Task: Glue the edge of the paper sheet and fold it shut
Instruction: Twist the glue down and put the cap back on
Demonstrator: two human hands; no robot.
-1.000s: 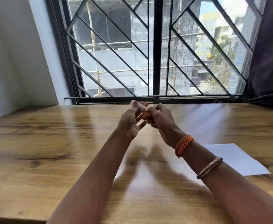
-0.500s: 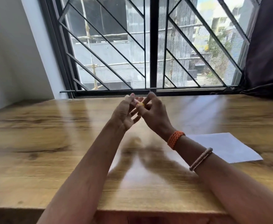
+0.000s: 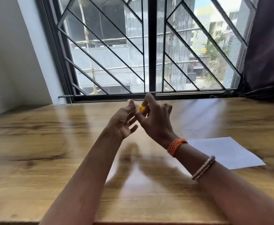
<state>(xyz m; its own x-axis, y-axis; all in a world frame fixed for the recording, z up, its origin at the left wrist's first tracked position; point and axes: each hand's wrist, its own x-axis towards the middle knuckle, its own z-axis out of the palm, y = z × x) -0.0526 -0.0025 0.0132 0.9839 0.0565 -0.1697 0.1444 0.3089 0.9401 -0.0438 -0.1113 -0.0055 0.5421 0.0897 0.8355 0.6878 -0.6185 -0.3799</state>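
Left hand [image 3: 123, 122] and right hand [image 3: 154, 120] are pinched on glue tube [image 3: 140, 108], raised above table [image 3: 52, 143]; paper [image 3: 222, 151] lies right. Cap could be dropped if twisted loosely.

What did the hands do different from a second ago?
Not much. Both hands still hold the small glue stick up over the table. The right hand has spread its fingers while pinching the yellow end, and the left hand still holds the white end. The paper sheet stayed flat on the table, untouched.
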